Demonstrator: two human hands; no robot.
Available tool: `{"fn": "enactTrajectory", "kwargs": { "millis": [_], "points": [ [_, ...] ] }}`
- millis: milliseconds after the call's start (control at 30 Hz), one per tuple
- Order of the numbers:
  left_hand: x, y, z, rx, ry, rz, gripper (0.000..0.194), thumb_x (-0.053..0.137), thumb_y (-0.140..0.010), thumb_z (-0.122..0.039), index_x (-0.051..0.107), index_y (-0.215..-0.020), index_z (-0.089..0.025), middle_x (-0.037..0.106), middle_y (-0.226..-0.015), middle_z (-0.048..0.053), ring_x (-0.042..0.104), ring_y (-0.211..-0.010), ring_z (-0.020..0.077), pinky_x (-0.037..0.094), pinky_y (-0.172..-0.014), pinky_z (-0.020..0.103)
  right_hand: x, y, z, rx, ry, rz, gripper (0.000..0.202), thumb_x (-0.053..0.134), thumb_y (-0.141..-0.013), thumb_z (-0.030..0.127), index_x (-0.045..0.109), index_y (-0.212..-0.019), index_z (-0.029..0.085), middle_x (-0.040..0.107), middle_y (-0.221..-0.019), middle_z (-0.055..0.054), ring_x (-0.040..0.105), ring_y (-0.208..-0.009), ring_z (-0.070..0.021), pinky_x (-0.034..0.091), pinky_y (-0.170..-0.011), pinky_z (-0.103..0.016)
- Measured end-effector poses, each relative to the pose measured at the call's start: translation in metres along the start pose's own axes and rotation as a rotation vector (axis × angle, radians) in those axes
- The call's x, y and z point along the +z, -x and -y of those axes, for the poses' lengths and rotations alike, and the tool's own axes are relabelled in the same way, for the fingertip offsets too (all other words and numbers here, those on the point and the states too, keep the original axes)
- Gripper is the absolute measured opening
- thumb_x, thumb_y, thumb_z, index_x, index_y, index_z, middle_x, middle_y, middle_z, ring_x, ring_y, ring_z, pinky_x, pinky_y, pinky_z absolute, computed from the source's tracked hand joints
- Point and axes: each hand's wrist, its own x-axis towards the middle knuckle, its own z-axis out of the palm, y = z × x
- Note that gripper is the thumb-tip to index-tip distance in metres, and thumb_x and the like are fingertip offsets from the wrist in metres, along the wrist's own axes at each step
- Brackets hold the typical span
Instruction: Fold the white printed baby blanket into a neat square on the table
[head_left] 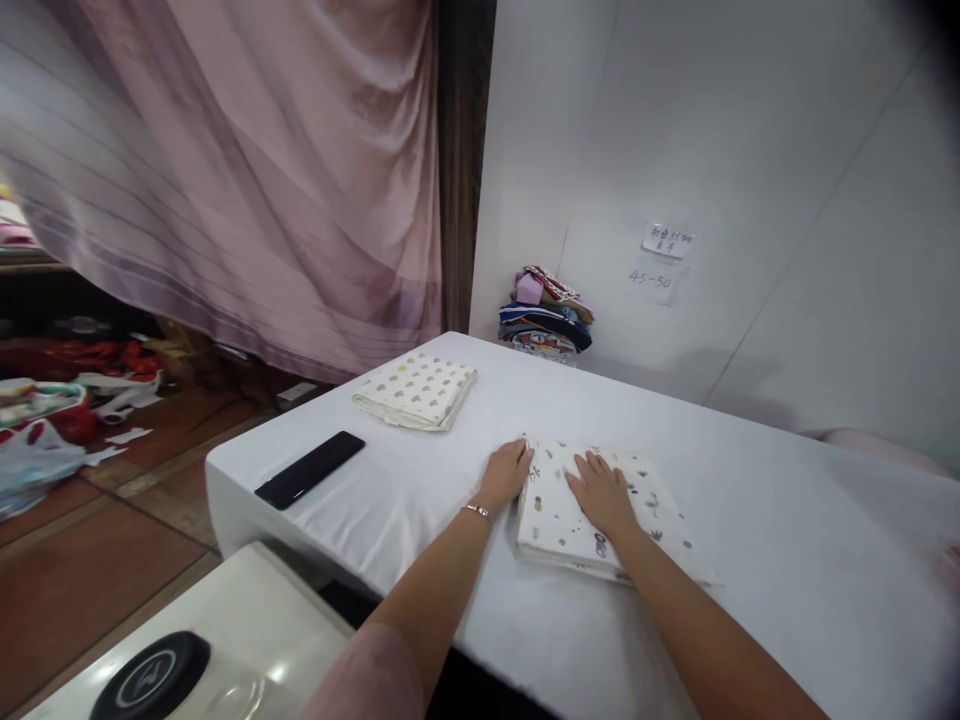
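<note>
A folded white cloth (551,515) with small dark printed figures lies on the white-covered table. My left hand (507,474), with a bracelet at the wrist, has its fingers drawn together on the cloth's far left edge; the underside of its grip is hidden. Flat on top of the same cloth rests my right hand (606,498), its fingers somewhat spread. Farther left on the table is a second folded cloth (420,390), cream with grey spots and one yellow one, touched by neither hand.
A black phone-like slab (311,469) lies near the table's (405,490) left edge. Folded fabrics (546,312) are stacked by the wall, near handwritten paper notes (664,255). A pink curtain (337,180) hangs at left. A pale machine-like surface with a black disc (154,675) stands in front.
</note>
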Motion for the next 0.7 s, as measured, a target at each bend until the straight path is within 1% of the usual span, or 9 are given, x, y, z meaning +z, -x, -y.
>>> {"fn": "enactTrajectory", "kwargs": {
  "millis": [100, 167, 300, 400, 533, 633, 700],
  "points": [
    [-0.001, 0.001, -0.001, 0.012, -0.006, -0.009, 0.030, 0.034, -0.091, -0.035, 0.057, -0.106, -0.022, 0.062, -0.109, 0.005, 0.054, -0.103, 0.0180, 0.039, -0.091, 0.031, 0.000, 0.000, 0.000, 0.004, -0.008, 0.008, 0.054, 0.023, -0.092, 0.049, 0.034, -0.138, 0.023, 0.026, -0.148, -0.007, 0.019, -0.135, -0.0231, 0.013, -0.107, -0.047],
    [-0.001, 0.003, -0.002, 0.023, 0.008, -0.025, 0.031, 0.034, -0.091, -0.035, 0.056, -0.109, -0.022, 0.061, -0.114, 0.006, 0.052, -0.108, 0.0180, 0.038, -0.094, 0.032, -0.001, 0.000, 0.000, 0.006, -0.008, 0.011, 0.054, 0.022, -0.092, 0.049, 0.033, -0.139, 0.023, 0.025, -0.148, -0.006, 0.018, -0.135, -0.0230, 0.012, -0.107, -0.047],
    [0.002, 0.014, -0.004, 0.015, 0.063, -0.037, 0.040, 0.039, -0.089, -0.035, 0.049, -0.124, -0.019, 0.049, -0.133, 0.008, 0.041, -0.124, 0.0181, 0.030, -0.105, 0.033, -0.002, 0.000, 0.001, 0.022, -0.009, 0.032, 0.055, 0.021, -0.092, 0.049, 0.032, -0.139, 0.023, 0.024, -0.149, -0.006, 0.017, -0.136, -0.0228, 0.011, -0.107, -0.047],
    [0.004, 0.028, -0.008, 0.012, 0.104, -0.005, 0.046, 0.039, -0.089, -0.040, 0.047, -0.128, -0.018, 0.043, -0.139, 0.007, 0.037, -0.128, 0.0185, 0.027, -0.109, 0.035, -0.002, -0.001, 0.001, 0.031, -0.020, 0.057, 0.056, 0.020, -0.092, 0.050, 0.031, -0.140, 0.024, 0.022, -0.149, -0.005, 0.015, -0.136, -0.0225, 0.011, -0.107, -0.047],
    [0.002, 0.047, -0.013, 0.006, 0.151, 0.024, 0.048, 0.039, -0.088, -0.044, 0.053, -0.125, -0.017, 0.041, -0.140, 0.006, 0.035, -0.130, 0.0189, 0.025, -0.111, 0.035, -0.003, -0.002, 0.000, 0.022, -0.023, 0.086, 0.057, 0.019, -0.091, 0.051, 0.029, -0.140, 0.025, 0.020, -0.150, -0.005, 0.014, -0.136, -0.0228, 0.011, -0.107, -0.048],
    [-0.002, 0.059, -0.015, -0.025, 0.209, 0.038, 0.045, 0.043, -0.086, -0.044, 0.058, -0.120, -0.019, 0.042, -0.139, 0.005, 0.037, -0.128, 0.0194, 0.027, -0.110, 0.034, -0.004, -0.003, -0.001, 0.021, -0.028, 0.121, 0.057, 0.018, -0.091, 0.051, 0.026, -0.141, 0.025, 0.017, -0.151, -0.005, 0.012, -0.137, -0.0229, 0.010, -0.107, -0.049],
    [-0.005, 0.067, -0.014, -0.064, 0.240, 0.050, 0.044, 0.049, -0.082, -0.043, 0.058, -0.119, -0.019, 0.043, -0.139, 0.004, 0.040, -0.127, 0.0206, 0.030, -0.109, 0.035, -0.007, -0.005, -0.001, 0.018, -0.046, 0.151, 0.057, 0.018, -0.091, 0.051, 0.024, -0.142, 0.025, 0.015, -0.151, -0.005, 0.010, -0.138, -0.0230, 0.010, -0.108, -0.050]
  ]
}}
